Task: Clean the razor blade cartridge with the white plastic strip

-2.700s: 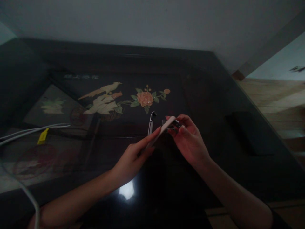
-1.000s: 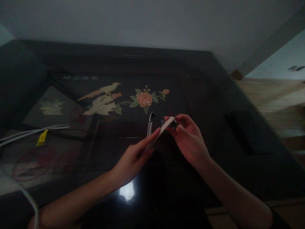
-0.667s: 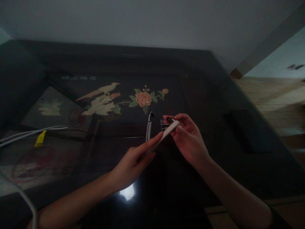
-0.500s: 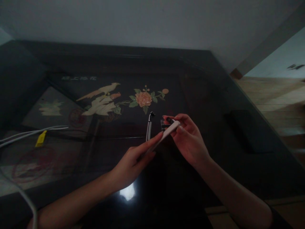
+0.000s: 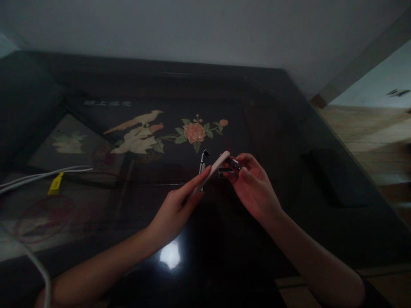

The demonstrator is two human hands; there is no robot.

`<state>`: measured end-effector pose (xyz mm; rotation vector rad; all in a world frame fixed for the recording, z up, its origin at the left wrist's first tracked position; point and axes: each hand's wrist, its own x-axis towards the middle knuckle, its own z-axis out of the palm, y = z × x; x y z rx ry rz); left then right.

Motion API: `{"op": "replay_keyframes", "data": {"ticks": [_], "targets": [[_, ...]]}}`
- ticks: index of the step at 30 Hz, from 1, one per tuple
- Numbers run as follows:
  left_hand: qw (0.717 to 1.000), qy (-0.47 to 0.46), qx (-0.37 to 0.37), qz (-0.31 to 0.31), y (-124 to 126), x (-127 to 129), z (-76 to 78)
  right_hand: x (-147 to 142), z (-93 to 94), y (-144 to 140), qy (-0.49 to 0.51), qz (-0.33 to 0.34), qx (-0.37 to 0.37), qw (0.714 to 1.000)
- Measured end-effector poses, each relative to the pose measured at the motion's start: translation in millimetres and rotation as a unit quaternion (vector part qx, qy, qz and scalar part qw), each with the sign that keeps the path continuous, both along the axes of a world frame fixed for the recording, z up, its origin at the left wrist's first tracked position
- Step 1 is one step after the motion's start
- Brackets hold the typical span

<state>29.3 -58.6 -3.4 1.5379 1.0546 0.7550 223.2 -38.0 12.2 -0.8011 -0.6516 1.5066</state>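
Hands, two, ungloved: left hand (image 5: pixel 175 209), right hand (image 5: pixel 255 188); slim, tapering fingers. Forearms (image 5: pixel 314 250), two, uncovered, narrowing to the wrist. Sleeve (image 5: pixel 374 293), right, one: plain, probably black in this dim light, ending around the elbow, beyond the tabletop's (image 5: pixel 272 128) near edge.

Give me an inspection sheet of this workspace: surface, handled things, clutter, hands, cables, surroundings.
Surface: dark glossy tabletop with a bird-and-flower design.
Handled things: pale slim object and dark shiny piece, close together; contact unclear.
Clutter: black-and-white tool just beyond the left hand; dark flat object at right, too dim to identify.
Hands: left holds the pale object, right hand the shiny piece.
Cables: pale cables at left, yellow tag among them.
Surroundings: grey wall behind, wooden floor at right.
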Motion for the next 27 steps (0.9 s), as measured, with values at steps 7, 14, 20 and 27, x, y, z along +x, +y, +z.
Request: {"op": "replay_keyframes", "data": {"ticks": [7,14,20,27], "targets": [[0.999,-0.023,0.008,-0.032,-3.6,0.3,-0.4,-0.1,0.3,0.1,-0.012,0.006,0.003,1.0],[0.995,-0.014,0.033,-0.089,-7.1,-0.5,3.4,-2.5,0.7,0.2,0.0,0.008,0.002,1.0],[0.995,-0.019,0.022,-0.091,-5.4,0.1,2.3,-1.9,1.0,0.2,0.008,0.007,0.001,1.0],[0.999,-0.014,0.007,-0.047,-3.3,0.5,-0.4,-0.7,-1.3,0.1,-0.01,0.01,0.001,1.0]]}}
